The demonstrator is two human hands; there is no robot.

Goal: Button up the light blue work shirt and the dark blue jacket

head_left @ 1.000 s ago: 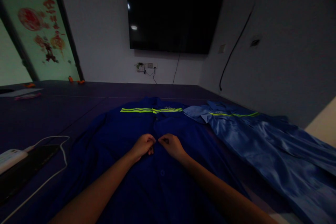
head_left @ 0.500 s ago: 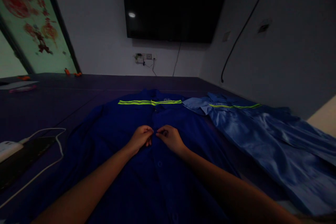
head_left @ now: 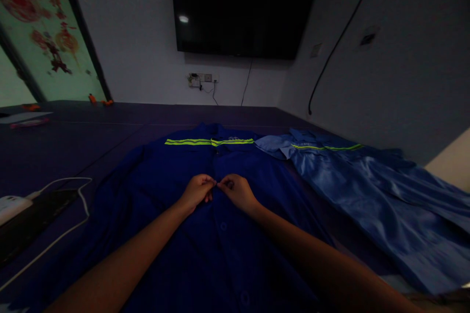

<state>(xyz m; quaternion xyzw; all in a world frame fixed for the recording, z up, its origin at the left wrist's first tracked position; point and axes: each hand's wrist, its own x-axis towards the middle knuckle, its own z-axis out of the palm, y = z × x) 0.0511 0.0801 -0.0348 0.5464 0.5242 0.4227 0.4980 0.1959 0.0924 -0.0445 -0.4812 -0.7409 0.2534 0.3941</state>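
A dark blue work jacket (head_left: 161,171) with yellow-green reflective strips lies front up before me, its collar at the far end. Over its front opening, below the strips, my left hand (head_left: 200,189) and my right hand (head_left: 235,190) meet, fingertips pinched together at the jacket's front edge. Whatever sits right between the fingertips is too small and dark to make out, though cloth of the front edge is there. Nearer to me along the opening, a button (head_left: 223,226) and another button (head_left: 245,297) show.
To the right lies a lighter blue jacket (head_left: 352,195) with a reflective strip. A white power strip (head_left: 13,206) and its white cable (head_left: 83,200) are at left, on a dark panel (head_left: 47,215). Small orange objects (head_left: 107,102) sit far back. A television (head_left: 242,10) hangs on the wall.
My fingertips have come slightly closer together, now almost touching. The jacket and both hands are otherwise in nearly the same place; the view has shifted very slightly.
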